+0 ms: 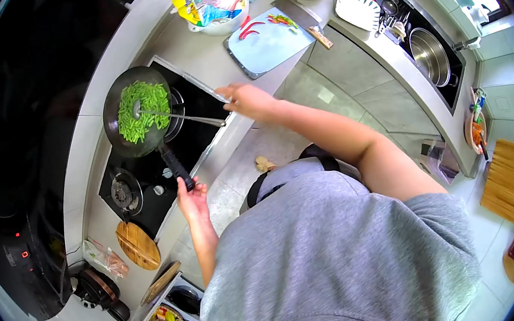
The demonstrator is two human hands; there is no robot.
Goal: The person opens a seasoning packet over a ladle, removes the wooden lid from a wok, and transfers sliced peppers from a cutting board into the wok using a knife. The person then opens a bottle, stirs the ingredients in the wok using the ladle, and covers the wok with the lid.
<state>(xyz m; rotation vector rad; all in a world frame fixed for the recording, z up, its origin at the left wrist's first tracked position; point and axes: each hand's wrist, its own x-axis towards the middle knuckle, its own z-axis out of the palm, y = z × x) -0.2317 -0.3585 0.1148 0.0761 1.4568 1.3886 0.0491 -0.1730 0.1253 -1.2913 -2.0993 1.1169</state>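
A dark wok (116,131) with chopped green beans (150,101) stands over the right burner of the black stove. A metal ladle (192,119) lies in it, its bowl among the beans and its handle reaching out over the rim. My left hand (192,198) is at the end of the wok's black handle (176,166), fingers around its tip. My right hand (246,100), slightly blurred, is in the air beyond the ladle's handle end, with its fingers apart and nothing in them.
A light blue cutting board (269,42) with sliced red chili and a knife (321,37) beside it lie on the counter. A bowl of packages (226,24) stands behind. A second burner (125,191) and a round wooden board (138,245) are at the left.
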